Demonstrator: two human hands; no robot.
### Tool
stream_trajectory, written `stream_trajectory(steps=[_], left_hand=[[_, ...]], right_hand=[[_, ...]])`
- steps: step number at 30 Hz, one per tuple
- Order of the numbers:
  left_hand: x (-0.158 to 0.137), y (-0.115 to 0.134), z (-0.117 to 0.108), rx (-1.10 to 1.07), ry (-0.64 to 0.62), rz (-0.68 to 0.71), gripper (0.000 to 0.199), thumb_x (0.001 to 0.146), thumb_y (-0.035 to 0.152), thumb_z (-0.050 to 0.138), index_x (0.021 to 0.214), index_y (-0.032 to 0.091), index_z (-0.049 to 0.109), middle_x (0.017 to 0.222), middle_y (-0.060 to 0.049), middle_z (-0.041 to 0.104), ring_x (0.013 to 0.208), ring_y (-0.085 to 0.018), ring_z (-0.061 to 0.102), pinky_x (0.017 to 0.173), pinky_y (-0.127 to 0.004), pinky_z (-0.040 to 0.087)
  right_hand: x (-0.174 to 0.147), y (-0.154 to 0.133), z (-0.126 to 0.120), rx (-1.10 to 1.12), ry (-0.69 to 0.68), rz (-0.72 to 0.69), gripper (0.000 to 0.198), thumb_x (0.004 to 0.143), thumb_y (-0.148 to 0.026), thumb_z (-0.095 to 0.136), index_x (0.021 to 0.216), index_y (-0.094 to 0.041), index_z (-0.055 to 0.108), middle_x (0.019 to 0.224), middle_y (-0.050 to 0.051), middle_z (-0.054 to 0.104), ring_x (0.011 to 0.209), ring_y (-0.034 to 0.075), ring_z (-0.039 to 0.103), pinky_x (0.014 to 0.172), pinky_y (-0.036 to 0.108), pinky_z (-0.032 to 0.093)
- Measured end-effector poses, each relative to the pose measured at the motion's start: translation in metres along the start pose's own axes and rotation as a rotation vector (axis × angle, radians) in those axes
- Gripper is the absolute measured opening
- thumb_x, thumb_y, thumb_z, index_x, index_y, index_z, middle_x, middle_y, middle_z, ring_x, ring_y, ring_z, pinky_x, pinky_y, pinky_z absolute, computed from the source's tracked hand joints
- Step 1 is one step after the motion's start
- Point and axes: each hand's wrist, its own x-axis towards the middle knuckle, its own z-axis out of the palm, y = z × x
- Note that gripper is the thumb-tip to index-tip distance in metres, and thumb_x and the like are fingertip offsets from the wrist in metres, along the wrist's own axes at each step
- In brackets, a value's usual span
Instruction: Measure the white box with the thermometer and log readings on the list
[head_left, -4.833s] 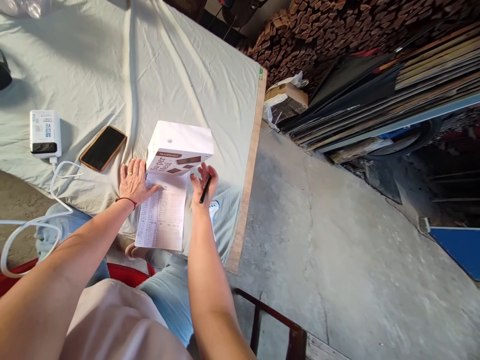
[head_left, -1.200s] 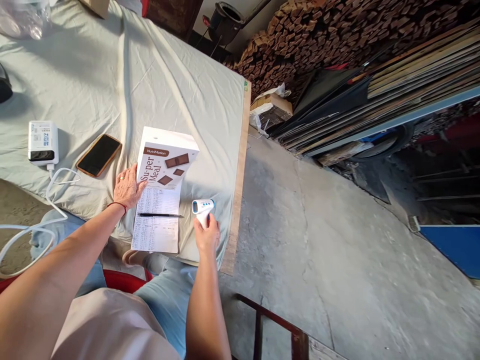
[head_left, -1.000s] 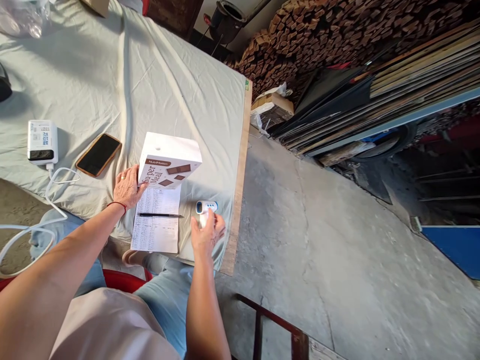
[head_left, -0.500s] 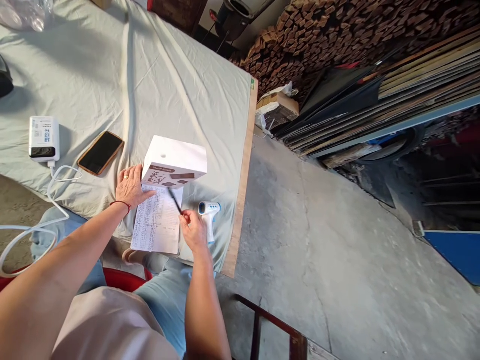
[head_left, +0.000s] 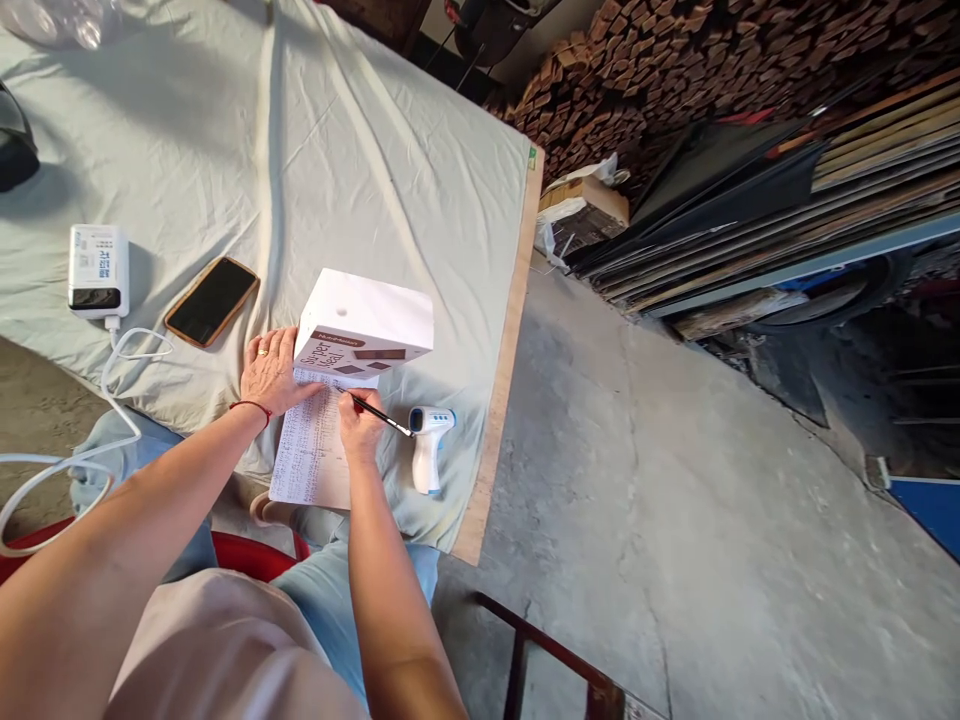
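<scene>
My right hand (head_left: 360,424) grips a black pen (head_left: 386,414), its tip down at the upper part of a sheet of paper (head_left: 311,465) covered in rows of small writing. Fingers stretched out, my left hand (head_left: 271,372) lies flat by the paper's upper left corner, against the side of a white box (head_left: 375,312). The box stands at the sheet's top edge and hides what lies behind it; brown print shows on its near face. Just right of my right hand, a white and blue infrared thermometer (head_left: 426,455) lies on the cloth.
A phone (head_left: 212,301) and a white power bank (head_left: 99,270) with a white cable (head_left: 112,400) lie to the left on the cloth-covered table (head_left: 187,150). The table's wooden edge (head_left: 495,440) runs along the right. Stacked firewood (head_left: 637,90) and boards stand beyond the concrete floor.
My right hand has moved left onto the paper, and the pen has swung round so its back end points right toward the thermometer. My left hand stays by the box. The view has shifted slightly.
</scene>
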Motion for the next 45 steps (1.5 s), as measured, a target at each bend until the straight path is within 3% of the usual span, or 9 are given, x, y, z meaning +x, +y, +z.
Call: stream_trajectory(steps=[9,26,34,45], left_hand=[[0.001,-0.001,0.006,0.018,0.008,0.005,0.102,0.072,0.067,0.067,0.151,0.019,0.024,0.148,-0.018,0.046,0.14,-0.036,0.038,0.119,-0.055,0.022],[0.002,0.0,0.003,-0.027,0.0,-0.001,0.101,0.072,0.068,0.066,0.15,0.017,0.027,0.146,-0.019,0.046,0.14,-0.037,0.037,0.119,-0.055,0.022],[0.002,-0.001,0.003,-0.031,-0.031,-0.011,0.102,0.073,0.072,0.06,0.149,0.011,0.027,0.148,-0.021,0.042,0.142,-0.038,0.032,0.12,-0.051,0.017],[0.002,-0.001,0.005,0.001,-0.008,0.003,0.1,0.073,0.07,0.062,0.149,0.014,0.027,0.147,-0.019,0.045,0.139,-0.036,0.037,0.119,-0.052,0.02]], right_hand=[[-0.003,0.003,0.0,-0.037,-0.052,-0.015,0.021,0.081,-0.043,0.047,0.075,-0.026,0.056,0.07,0.002,0.064,0.072,0.017,0.058,0.074,0.03,0.05],[-0.001,0.008,0.002,-0.024,-0.075,-0.048,0.021,0.081,-0.044,0.046,0.076,-0.025,0.055,0.072,0.002,0.065,0.071,0.017,0.059,0.074,0.03,0.05],[-0.002,0.01,0.003,0.005,-0.014,-0.106,0.02,0.082,-0.042,0.045,0.076,-0.024,0.053,0.069,0.001,0.063,0.067,0.015,0.058,0.07,0.028,0.05],[-0.002,0.017,0.007,-0.084,0.032,-0.16,0.017,0.085,-0.037,0.044,0.077,-0.024,0.053,0.069,0.001,0.065,0.065,0.015,0.059,0.067,0.027,0.053]])
